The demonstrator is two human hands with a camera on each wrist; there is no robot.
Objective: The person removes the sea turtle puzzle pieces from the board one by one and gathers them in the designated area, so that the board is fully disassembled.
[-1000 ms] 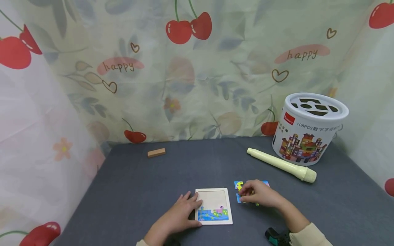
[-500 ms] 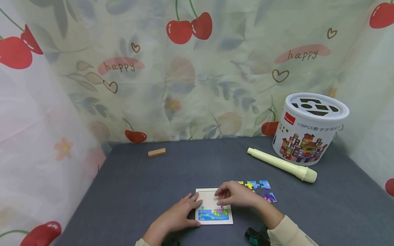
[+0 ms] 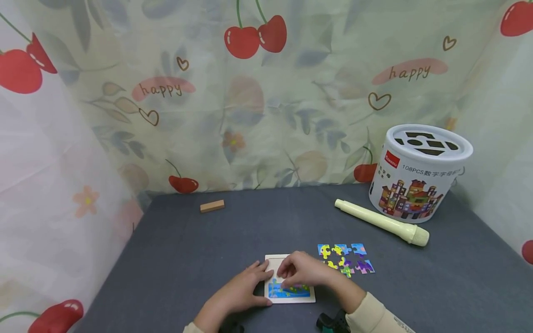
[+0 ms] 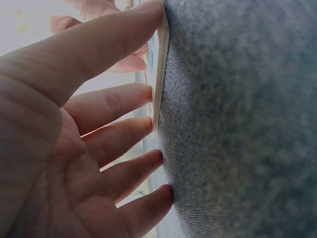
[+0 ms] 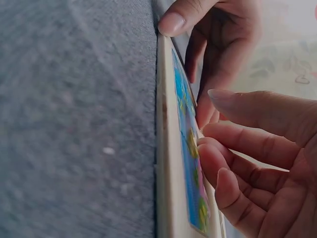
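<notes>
A square wooden puzzle frame [image 3: 290,303] lies on the dark table, its lower part filled with blue, green and pink pieces. My left hand [image 3: 243,287] is spread along its left side, fingertips and thumb touching the border. In the left wrist view that hand's thumb [image 4: 89,47] and fingers meet the frame's edge. My right hand [image 3: 304,270] is over the frame with curled fingers. It seems to pinch a puzzle piece, mostly hidden by the fingers. The right wrist view shows its fingertips [image 5: 210,153] low over the picture. Several loose puzzle pieces [image 3: 359,249] lie right of the frame.
A cream toy microphone [image 3: 381,222] lies behind the loose pieces. A white lidded bucket [image 3: 416,175] stands at the back right corner. One small wooden block [image 3: 212,206] is at the back left. Printed cloth [image 3: 266,115] hangs behind the table and at both sides.
My right hand has moved left from the loose pieces to the frame, then down toward the filled rows. The left hand has stayed at the frame's left edge.
</notes>
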